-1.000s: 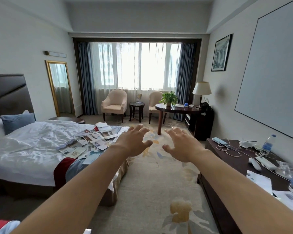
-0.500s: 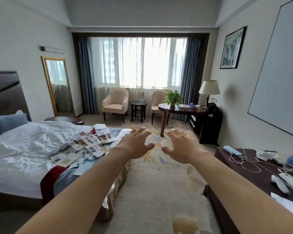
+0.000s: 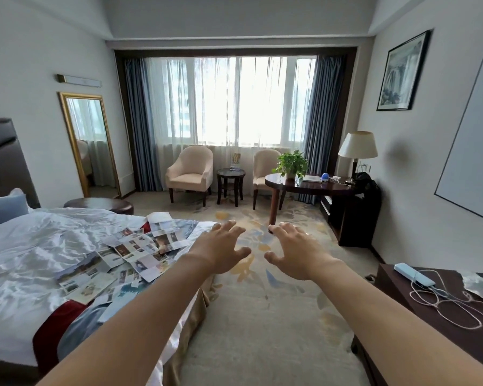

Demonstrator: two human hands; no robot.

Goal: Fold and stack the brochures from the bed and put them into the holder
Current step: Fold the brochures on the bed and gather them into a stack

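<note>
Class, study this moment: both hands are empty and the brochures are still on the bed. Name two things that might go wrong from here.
1. The brochures lie unfolded and overlapping on slippery-looking satin bedding; grabbing one may drag others off the bed's edge.
2. Both the left hand and right hand hover over carpet beside the bed, so reaching sideways may crumple sheets.

Daylight pours through the sheer-curtained window (image 3: 234, 98) — its panes blown out to white glare. The room is evenly bright, shadows soft. Wide-angle distortion bends the walls and stretches the edges — focus looks sharp throughout.
</note>
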